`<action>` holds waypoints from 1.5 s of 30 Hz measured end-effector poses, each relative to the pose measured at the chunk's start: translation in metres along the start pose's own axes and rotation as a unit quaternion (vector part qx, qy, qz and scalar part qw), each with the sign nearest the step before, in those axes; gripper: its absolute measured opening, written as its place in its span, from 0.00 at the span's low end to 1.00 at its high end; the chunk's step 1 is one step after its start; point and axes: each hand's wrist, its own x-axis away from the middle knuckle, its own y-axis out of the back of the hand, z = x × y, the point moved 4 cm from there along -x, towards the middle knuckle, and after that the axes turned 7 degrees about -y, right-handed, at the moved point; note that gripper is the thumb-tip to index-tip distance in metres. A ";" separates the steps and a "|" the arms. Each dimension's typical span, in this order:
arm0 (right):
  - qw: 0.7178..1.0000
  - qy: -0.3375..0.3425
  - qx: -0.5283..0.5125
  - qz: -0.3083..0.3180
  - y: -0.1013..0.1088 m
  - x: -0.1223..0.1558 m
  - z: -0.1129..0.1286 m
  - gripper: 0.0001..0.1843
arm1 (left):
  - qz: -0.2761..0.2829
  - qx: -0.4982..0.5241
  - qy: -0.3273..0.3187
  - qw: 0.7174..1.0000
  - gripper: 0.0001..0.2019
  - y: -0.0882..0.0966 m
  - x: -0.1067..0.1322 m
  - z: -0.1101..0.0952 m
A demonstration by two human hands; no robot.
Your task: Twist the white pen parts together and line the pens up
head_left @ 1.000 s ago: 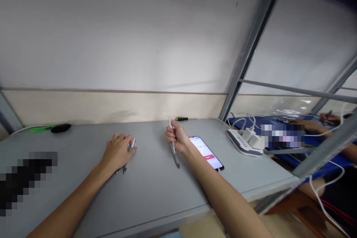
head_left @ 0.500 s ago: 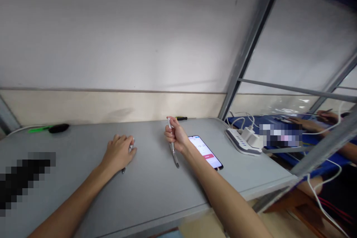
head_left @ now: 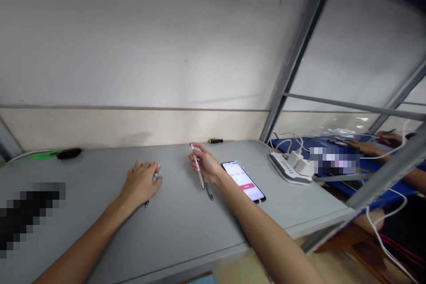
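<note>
My right hand [head_left: 207, 165] is closed around a slim white-and-silver pen [head_left: 198, 169]. That pen tilts with its pointed silver end down, and my thumb rests by its upper end. A second pen [head_left: 209, 191] shows its grey end on the desk, just below that hand, partly hidden by it. To the left, my left hand [head_left: 142, 183] lies on the desk with its fingers curled over another silver pen [head_left: 147, 203]. Only the two ends of this pen stick out from under the palm and thumb.
A lit phone [head_left: 244, 182] lies right of my right hand. Behind it is a yellow-and-black screwdriver [head_left: 215, 141]. A white power strip [head_left: 289, 168] with plugs stands by the metal frame. A black object [head_left: 69, 153] is at the back left. Another person's arm [head_left: 372, 151] is beyond the frame.
My right hand has shifted slightly left, and the pen in it has swung lower, baring its silver tip. My left hand has stayed in place.
</note>
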 end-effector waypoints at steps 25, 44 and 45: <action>0.715 0.010 0.661 -0.226 0.016 -0.001 -0.007 0.14 | 0.031 0.018 -0.019 0.999 0.06 -0.001 0.002 -0.004; 0.722 0.025 0.656 -0.217 0.020 -0.002 -0.007 0.12 | -0.004 0.060 -0.054 0.997 0.08 0.000 0.002 -0.013; 0.721 0.024 0.657 -0.218 0.019 -0.001 -0.007 0.12 | -0.007 0.069 -0.055 0.996 0.08 0.001 0.002 -0.014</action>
